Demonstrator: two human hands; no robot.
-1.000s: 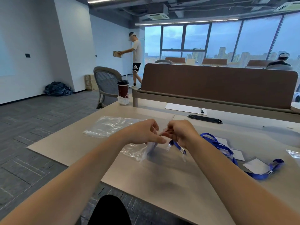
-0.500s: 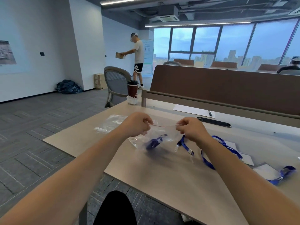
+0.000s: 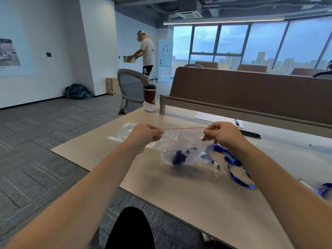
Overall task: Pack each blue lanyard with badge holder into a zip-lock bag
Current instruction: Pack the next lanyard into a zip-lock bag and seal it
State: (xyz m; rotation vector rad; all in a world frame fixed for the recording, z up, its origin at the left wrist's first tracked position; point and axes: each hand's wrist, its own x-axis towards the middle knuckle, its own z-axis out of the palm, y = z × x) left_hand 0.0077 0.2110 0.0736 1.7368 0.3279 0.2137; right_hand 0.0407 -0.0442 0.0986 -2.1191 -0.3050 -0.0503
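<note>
A clear zip-lock bag [image 3: 181, 142] hangs above the table with a bunched blue lanyard [image 3: 179, 157] inside it. My left hand [image 3: 146, 134] pinches the left end of the bag's red zip line. My right hand [image 3: 221, 133] pinches the right end, so the top edge is stretched straight between them. A second blue lanyard [image 3: 237, 169] lies loose on the table just right of the bag, under my right forearm. Part of a third blue lanyard [image 3: 325, 189] shows at the right edge.
A pile of clear bags [image 3: 124, 133] lies on the beige table [image 3: 188, 194] behind my left hand. A red cup [image 3: 150, 95] stands at the far corner. Paper with a pen [image 3: 215, 117] and a black bar [image 3: 250, 134] lie by the brown divider [image 3: 251, 92]. A person stands far back.
My hands have moved apart along the bag's top edge, stretching the red zip line out. The bag with the lanyard now hangs wider between them.
</note>
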